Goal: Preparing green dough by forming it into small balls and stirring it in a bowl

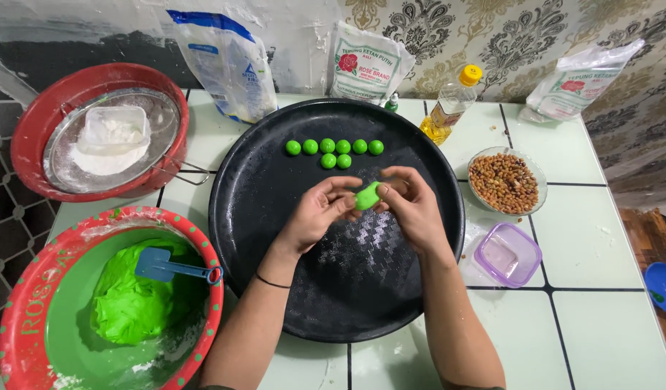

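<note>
over the round black metal tray, our left hand and right hand pinch a soft green dough lump between curled fingers; we should press evenly, matching the small green dough balls at the tray's far side

Viewpoint: single head-worn camera, above the near edge of the bench.
Direction: steeply downward and forward, toward the wall behind.
Range: close; forearms enter from the bottom edge, left hand and right hand near centre.
Coverage: round black tray centred, bowls cut off at left.
Overlap: none, one view only.
</note>
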